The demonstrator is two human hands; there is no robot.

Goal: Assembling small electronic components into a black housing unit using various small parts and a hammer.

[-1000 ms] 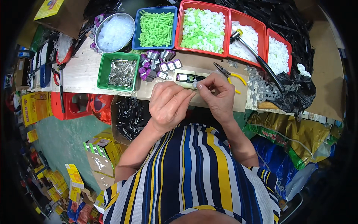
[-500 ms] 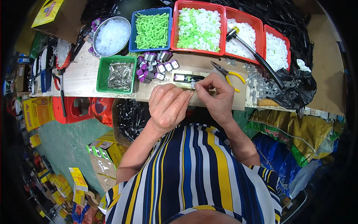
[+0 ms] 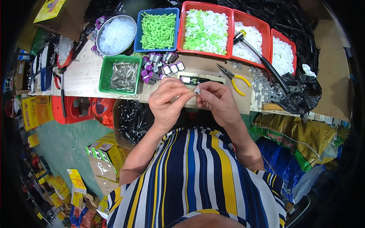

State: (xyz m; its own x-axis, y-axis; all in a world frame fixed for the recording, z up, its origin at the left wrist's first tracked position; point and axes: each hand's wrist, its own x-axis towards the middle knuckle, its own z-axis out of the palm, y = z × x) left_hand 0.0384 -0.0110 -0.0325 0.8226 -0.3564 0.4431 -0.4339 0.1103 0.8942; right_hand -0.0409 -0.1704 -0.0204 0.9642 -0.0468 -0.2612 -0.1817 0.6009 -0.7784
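- Now, two bare hands meet over the near edge of the work table (image 3: 81, 81), in front of a striped shirt (image 3: 197, 171).
- The right hand (image 3: 220, 100) pinches a small pale piece (image 3: 197, 90) with its thumb and finger. The piece has little arms that stick out.
- The left hand (image 3: 167, 102) has its thumb and finger squeezed close together, with the tips right at the side of the small pale piece. I can't tell if anything is between them.
- So the small pale piece is up between the two hands, just on the near side of a cream holder (image 3: 183, 74).
- A long black part (image 3: 207, 80) sits in the cream holder.
- To the right of the holder lie pliers (image 3: 232, 75) with yellow handles.
- Purple and grey parts (image 3: 154, 67) are bunched up near the holder, on its left.
- A green bin (image 3: 105, 76) full of thin shiny metal bits is left of that bunch.
- Farther back, a blue bin (image 3: 159, 50) holds bright green sticks.
- Next to it, a big red bin (image 3: 205, 54) holds white and green bits.
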